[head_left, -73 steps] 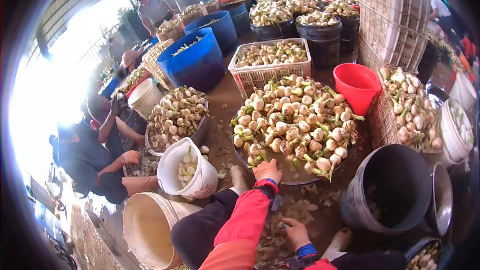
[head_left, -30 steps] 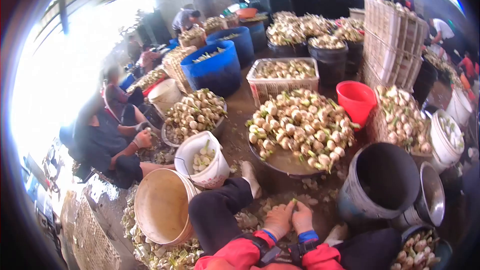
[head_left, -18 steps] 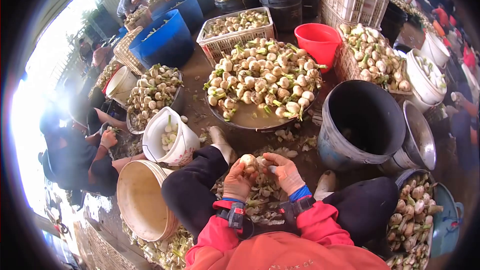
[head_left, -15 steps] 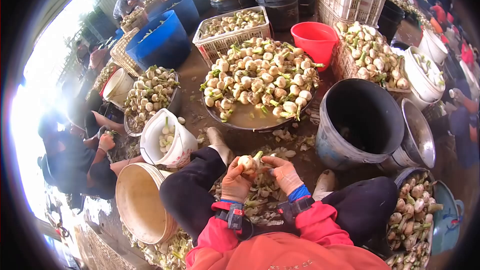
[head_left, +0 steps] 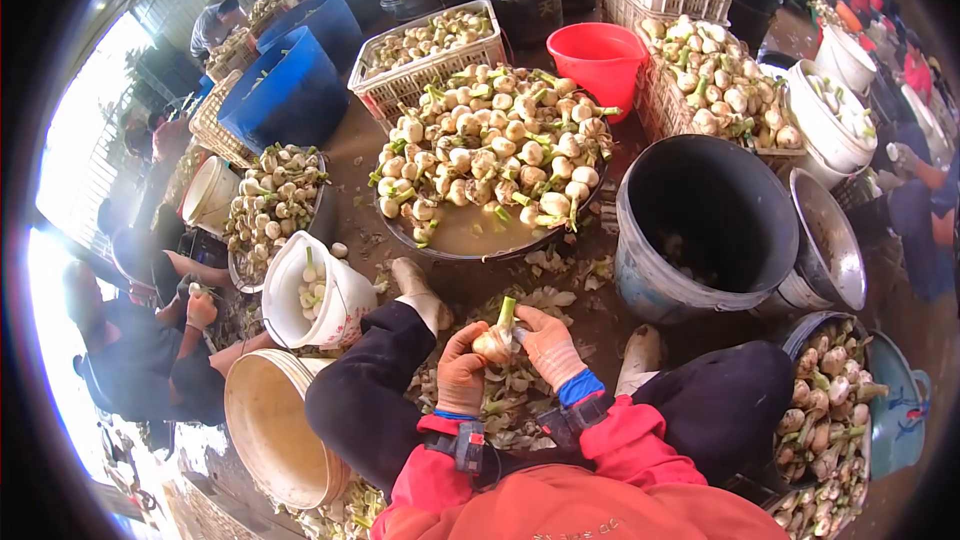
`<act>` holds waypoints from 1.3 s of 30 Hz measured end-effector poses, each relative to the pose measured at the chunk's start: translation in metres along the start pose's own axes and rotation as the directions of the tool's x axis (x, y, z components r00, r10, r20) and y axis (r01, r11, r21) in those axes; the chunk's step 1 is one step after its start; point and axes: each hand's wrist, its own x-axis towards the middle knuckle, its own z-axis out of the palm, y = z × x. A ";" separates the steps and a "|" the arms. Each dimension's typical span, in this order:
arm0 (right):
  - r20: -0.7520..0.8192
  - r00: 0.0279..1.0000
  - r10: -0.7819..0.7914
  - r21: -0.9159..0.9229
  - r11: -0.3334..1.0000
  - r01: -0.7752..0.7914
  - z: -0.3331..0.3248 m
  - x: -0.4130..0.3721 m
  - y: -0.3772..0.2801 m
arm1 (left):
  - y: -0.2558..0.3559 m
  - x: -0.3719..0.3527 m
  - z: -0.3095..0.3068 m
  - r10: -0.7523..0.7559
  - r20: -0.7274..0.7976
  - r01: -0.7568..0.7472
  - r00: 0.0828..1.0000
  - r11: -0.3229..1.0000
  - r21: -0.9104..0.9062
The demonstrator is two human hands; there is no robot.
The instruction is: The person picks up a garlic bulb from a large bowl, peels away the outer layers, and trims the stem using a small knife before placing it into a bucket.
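Note:
In front of my lap, a garlic bulb (head_left: 492,345) with a short green stem points upward between my hands. My left hand (head_left: 461,372), in an orange glove, is closed around the bulb's left side. My right hand (head_left: 550,348), gloved too, presses in from the right with curled fingers touching the bulb and stem. A small grey thing shows at its thumb, too small to name. Papery peelings (head_left: 515,400) lie on the floor below both hands.
Ahead stands a wide basin (head_left: 440,248) of garlic bulbs in murky water. To its right are a red bucket (head_left: 598,65) and a large dark bucket (head_left: 650,280). A white bucket (head_left: 345,290) and a beige bucket (head_left: 262,420) stand left. A person (head_left: 150,340) sits at far left.
The garlic bulb has turned so its stem points more upward. My right hand has moved left, closer against the bulb. The whole view has shifted slightly.

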 end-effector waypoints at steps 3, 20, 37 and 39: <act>-0.008 1.000 0.016 0.049 0.999 -0.016 -0.001 0.002 0.001 | 0.003 -0.002 0.007 -0.029 -0.037 0.028 0.999 0.999 -0.034; 0.195 0.954 -0.229 0.031 0.973 0.227 -0.005 -0.008 -0.023 | 0.017 -0.013 0.011 -0.158 0.085 0.170 0.984 0.972 -0.160; 0.029 0.994 -0.105 0.096 0.990 0.101 0.012 -0.012 -0.009 | 0.000 -0.015 0.019 0.187 -0.053 -0.110 0.981 0.756 0.646; 0.023 0.981 -0.193 0.053 0.980 0.192 0.014 -0.013 -0.008 | -0.004 -0.016 0.020 0.022 -0.105 -0.002 0.994 0.982 0.186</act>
